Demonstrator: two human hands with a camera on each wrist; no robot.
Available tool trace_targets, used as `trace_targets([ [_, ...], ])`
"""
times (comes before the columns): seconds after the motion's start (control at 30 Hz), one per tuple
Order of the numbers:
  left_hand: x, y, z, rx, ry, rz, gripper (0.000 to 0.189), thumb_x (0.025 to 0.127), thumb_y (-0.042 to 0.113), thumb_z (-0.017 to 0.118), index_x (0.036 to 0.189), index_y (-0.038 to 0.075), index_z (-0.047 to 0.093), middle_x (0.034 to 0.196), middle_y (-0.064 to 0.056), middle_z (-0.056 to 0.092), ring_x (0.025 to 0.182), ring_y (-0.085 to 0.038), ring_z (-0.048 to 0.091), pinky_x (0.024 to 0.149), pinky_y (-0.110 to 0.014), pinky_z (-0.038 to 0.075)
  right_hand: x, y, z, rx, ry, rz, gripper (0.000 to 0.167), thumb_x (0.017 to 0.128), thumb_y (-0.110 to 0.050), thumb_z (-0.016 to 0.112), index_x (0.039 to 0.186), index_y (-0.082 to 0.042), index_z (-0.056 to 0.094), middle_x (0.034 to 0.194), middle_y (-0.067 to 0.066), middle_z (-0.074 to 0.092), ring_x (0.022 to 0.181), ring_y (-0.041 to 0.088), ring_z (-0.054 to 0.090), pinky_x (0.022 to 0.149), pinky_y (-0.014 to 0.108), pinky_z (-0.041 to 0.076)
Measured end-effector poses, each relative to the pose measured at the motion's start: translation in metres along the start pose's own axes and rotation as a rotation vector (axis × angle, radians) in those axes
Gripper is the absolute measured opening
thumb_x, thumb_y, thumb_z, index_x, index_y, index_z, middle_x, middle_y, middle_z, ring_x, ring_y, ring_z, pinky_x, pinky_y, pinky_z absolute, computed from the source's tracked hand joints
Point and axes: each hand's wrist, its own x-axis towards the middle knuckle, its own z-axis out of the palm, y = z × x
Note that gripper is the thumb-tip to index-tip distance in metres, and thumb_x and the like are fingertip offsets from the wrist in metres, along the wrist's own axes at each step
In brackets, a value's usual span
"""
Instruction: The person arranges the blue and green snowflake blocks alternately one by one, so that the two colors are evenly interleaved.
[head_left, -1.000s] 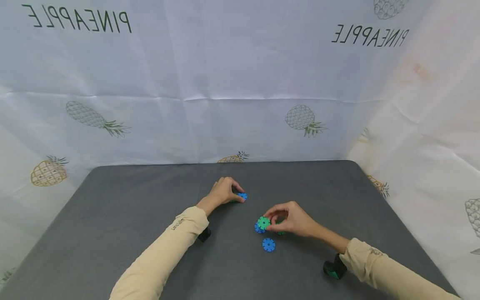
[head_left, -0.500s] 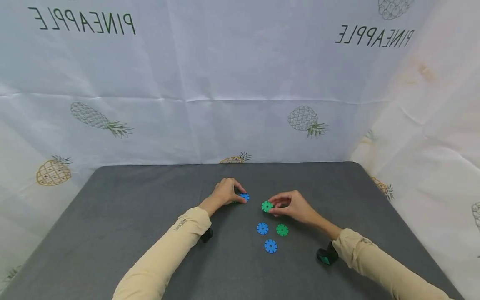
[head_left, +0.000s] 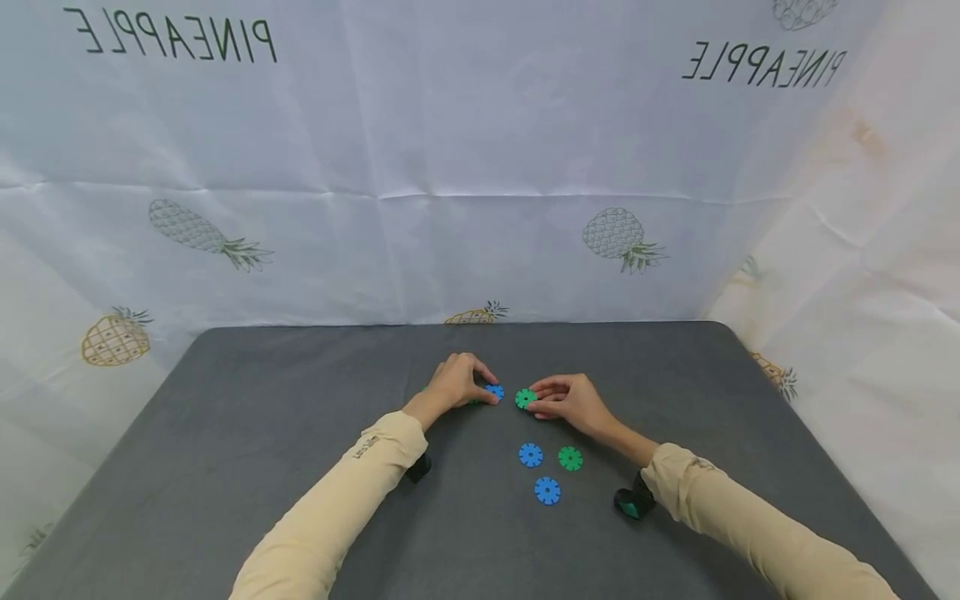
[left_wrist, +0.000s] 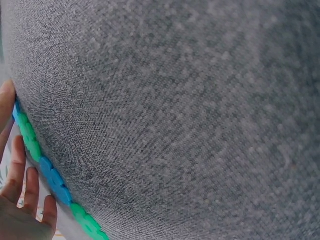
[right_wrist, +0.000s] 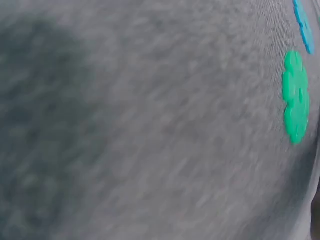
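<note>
My left hand [head_left: 456, 383] grips a blue notched plastic disc [head_left: 494, 392] between thumb and finger on the table's far part. Under that hand, the left wrist view shows a line of discs: a green disc [left_wrist: 29, 136], a blue disc [left_wrist: 54, 181] and another green disc [left_wrist: 87, 221], end to end. My right hand [head_left: 576, 403] pinches a light green notched disc [head_left: 526, 399] by its right edge. A small gap separates it from the left hand's blue disc. The right wrist view does not show the held disc.
Nearer to me on the dark grey table [head_left: 300, 500] lie two loose blue discs, one upper [head_left: 530, 455] and one lower [head_left: 547, 491], beside a loose green disc [head_left: 571, 458]. A white pineapple-print curtain [head_left: 420, 250] hangs behind the table.
My right hand has carried the light green disc away from the loose discs, up and then left toward the blue disc. The left hand keeps its grip in about the same place.
</note>
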Motion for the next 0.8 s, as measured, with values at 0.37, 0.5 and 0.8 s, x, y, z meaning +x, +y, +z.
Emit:
trace_targets([
  [0.37,0.003,0.004,-0.002,0.003,-0.022,-0.016,0.024,0.073,0.029,0.085,0.094,0.019,0.078,0.108,-0.003,0.067,0.069,-0.012,0.056,0.055,-0.024,0.043,0.015,-0.013,0.012,-0.214,0.092,0.041,0.023,0.079,0.003,0.075,0.101,0.008,0.07,0.086,0.015,0.07,0.067,0.018,0.07,0.06,0.029,0.057],
  [0.5,0.002,0.003,-0.002,0.001,-0.023,-0.01,0.024,0.073,0.028,0.085,0.094,0.019,0.079,0.108,-0.003,0.067,0.071,-0.012,0.057,0.054,-0.023,0.043,0.018,-0.017,0.012,-0.269,0.063,0.061,0.024,0.08,0.0,0.075,0.103,0.006,0.071,0.089,0.013,0.069,0.067,0.017,0.069,0.06,0.027,0.057],
  [0.8,0.001,0.002,-0.001,0.009,-0.025,-0.009,0.025,0.073,0.029,0.084,0.095,0.019,0.079,0.107,-0.003,0.067,0.081,-0.017,0.061,0.06,-0.025,0.046,0.019,-0.016,0.013,-0.27,0.053,0.078,0.026,0.08,0.001,0.075,0.105,0.006,0.07,0.095,0.017,0.07,0.067,0.017,0.069,0.061,0.028,0.057],
])
